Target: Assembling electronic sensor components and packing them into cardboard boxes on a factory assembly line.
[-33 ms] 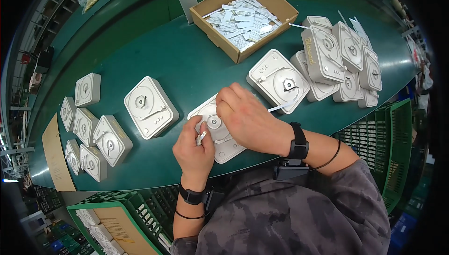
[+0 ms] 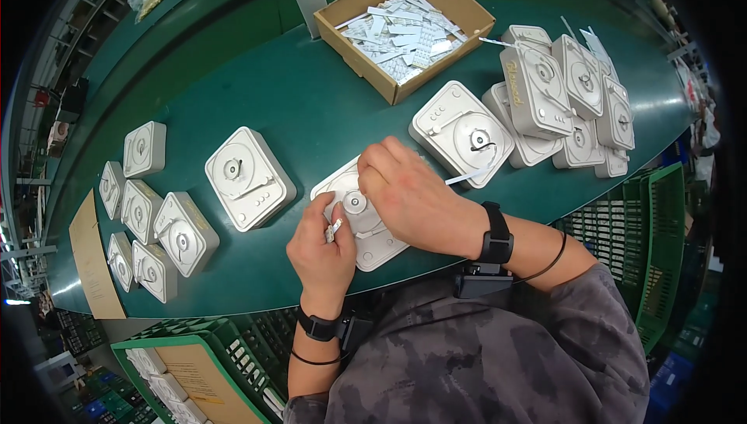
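Observation:
A white square casing shaped like a small record player [image 2: 379, 250] lies on the green table in front of me. My left hand [image 2: 320, 247] rests at its left edge, fingers curled, with a small white strip with dots [image 2: 333, 229] between thumb and fingers. My right hand [image 2: 408, 194] is closed in a pinch over the casing's upper right part, beside the round hub [image 2: 355, 201]. Whatever its fingertips grip is hidden beneath them. Another such casing [image 2: 463, 134] lies just to the right, a black wire at its hub and a white strip at its lower edge.
A cardboard box [image 2: 379, 79] of white strips stands at the back. Casings are stacked at the right [image 2: 538, 93]; one lies left of my hands [image 2: 249, 179], several more further left [image 2: 185, 233]. Green crates [image 2: 661, 253] flank me. A cardboard sheet [image 2: 95, 261] lies at the left edge.

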Motion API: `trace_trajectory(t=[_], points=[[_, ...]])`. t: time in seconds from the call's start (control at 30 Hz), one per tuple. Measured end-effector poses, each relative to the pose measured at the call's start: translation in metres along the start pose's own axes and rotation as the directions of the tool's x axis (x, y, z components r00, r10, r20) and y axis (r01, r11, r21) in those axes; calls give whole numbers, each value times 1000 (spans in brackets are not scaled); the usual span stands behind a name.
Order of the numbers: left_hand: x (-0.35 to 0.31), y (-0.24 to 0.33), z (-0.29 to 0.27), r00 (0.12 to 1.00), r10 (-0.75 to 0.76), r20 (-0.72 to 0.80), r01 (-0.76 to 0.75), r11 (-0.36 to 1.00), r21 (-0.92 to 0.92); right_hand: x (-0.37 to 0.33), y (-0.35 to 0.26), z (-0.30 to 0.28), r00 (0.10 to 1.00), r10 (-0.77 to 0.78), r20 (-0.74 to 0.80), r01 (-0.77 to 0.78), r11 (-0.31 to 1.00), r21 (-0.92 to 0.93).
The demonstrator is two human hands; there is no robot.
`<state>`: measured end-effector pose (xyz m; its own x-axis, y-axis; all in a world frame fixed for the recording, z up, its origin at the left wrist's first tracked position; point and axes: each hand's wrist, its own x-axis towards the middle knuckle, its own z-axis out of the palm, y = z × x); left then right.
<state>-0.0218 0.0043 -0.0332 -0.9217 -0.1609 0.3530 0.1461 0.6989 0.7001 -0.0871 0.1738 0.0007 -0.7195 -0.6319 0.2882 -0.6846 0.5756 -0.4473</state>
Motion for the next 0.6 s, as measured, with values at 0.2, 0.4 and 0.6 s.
trace_trajectory(t=[0.2, 0.4, 0.6], points=[[-7, 1, 3, 1000, 7, -21, -7, 1000, -10, -5, 12, -2, 997, -35, -62, 48, 974, 223], [-7, 3, 3, 999, -34, 8, 34, 999, -27, -2, 13, 6, 993, -39, -110, 56, 986, 159], [-7, 2, 8, 1000, -21, -15, 21, 1000, -24, -10, 4, 4, 979, -121, -164, 131, 990, 50]])
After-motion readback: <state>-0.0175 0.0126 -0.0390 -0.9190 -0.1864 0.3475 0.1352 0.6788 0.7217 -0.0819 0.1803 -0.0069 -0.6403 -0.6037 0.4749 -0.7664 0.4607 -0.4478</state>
